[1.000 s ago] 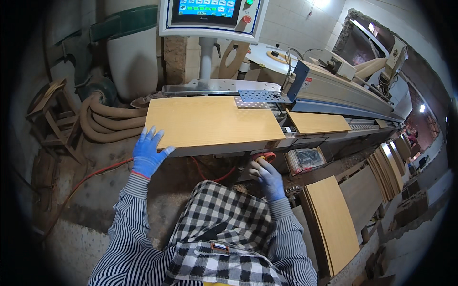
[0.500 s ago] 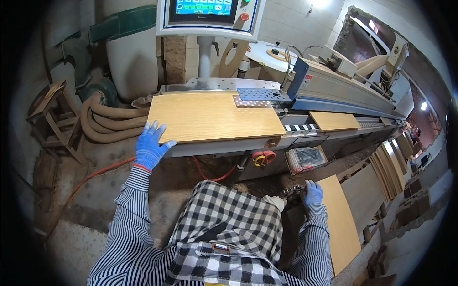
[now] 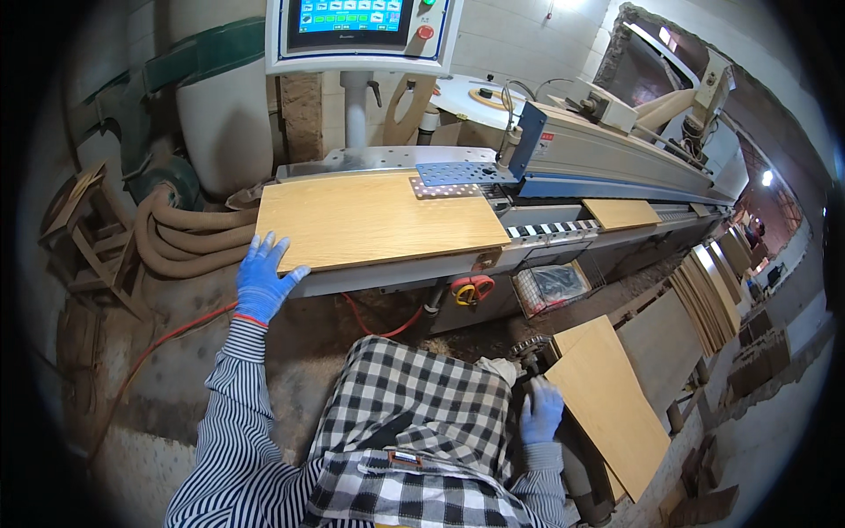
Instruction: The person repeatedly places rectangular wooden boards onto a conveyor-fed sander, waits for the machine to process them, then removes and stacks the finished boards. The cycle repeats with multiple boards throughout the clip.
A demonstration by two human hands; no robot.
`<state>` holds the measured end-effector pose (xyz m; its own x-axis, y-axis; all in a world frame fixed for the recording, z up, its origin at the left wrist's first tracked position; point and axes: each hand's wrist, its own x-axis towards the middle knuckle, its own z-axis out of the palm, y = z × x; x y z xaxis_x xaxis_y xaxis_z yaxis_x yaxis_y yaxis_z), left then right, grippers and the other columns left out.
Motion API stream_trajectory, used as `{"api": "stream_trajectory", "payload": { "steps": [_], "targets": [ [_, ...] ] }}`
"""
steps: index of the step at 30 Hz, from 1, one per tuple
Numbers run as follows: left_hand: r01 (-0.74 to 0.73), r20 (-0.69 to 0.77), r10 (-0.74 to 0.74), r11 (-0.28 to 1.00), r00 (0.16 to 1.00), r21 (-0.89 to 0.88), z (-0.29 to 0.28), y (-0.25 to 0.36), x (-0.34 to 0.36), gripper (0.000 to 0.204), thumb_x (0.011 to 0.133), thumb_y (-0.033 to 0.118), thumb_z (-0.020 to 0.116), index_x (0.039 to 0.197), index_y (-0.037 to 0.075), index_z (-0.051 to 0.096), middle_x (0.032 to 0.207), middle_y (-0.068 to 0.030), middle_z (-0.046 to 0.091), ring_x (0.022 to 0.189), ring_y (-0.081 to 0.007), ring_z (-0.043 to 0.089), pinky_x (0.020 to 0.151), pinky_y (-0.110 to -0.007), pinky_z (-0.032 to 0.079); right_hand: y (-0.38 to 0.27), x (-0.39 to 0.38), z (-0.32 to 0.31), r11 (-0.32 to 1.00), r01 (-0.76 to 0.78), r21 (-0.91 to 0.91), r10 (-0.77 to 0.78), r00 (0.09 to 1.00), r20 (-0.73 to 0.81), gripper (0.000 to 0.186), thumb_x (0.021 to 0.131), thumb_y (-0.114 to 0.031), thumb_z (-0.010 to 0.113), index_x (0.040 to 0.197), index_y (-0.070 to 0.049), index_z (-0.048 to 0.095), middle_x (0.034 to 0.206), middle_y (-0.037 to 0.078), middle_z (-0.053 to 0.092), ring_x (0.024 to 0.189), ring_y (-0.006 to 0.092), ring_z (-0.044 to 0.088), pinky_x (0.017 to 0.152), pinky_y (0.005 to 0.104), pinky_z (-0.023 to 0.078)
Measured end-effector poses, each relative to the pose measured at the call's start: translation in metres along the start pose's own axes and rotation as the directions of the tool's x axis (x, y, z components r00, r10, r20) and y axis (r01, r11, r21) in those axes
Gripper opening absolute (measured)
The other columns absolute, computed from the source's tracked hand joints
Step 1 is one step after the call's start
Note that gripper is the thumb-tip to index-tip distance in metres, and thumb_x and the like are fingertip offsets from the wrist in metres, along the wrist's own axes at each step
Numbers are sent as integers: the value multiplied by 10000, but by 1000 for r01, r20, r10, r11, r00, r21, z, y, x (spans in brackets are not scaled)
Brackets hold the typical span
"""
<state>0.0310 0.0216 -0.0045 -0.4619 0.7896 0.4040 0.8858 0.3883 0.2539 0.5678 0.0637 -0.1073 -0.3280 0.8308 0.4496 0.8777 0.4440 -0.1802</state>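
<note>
One long machine, wood-look panel flat on its left end. Stacked boards out front of machine, top one skewed. Left hand at machine's left end, spread on panel corner. Right hand in front of machine, beside stacked boards, can't tell if gripping.

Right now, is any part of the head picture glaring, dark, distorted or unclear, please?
In the head view, the lamp at far right glares white; the screen glows at the top; the floor at left is dim; the fisheye leaves the corners black; the left hand and the board under it look fairly sharp; detail beyond the lamp is hard to make out.
</note>
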Motion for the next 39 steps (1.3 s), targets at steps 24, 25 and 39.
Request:
{"api": "stream_trajectory", "payload": {
  "steps": [24,25,39],
  "targets": [
    [33,-42,-30,997,999,67,-17,-18,-14,612,811,447,677,1297,98,552,1407,-165,453,1357,-328,331,1107,-426,277,27,-76,4,-431,-58,901,892,127,435,544,857,-499,615,1189,-89,483,999,152,554,758,232,514,731,369,504],
    [35,-51,-34,999,998,24,-15,-22,-16,599,814,427,681,1297,96,551,1407,-165,452,1352,-326,340,1102,-424,286,36,-80,9,-414,-62,908,904,95,418,578,843,-508,627,1215,-94,471,1046,151,529,807,244,503,761,378,494],
    [35,-65,-82,848,994,-529,3,-51,-20,496,828,157,701,1296,88,552,1412,-149,449,1334,-279,380,1111,-377,309,60,-94,19,-400,-75,913,908,101,406,695,797,-486,690,1301,-113,390,1177,162,414,889,262,502,823,406,508]
  ]
}}
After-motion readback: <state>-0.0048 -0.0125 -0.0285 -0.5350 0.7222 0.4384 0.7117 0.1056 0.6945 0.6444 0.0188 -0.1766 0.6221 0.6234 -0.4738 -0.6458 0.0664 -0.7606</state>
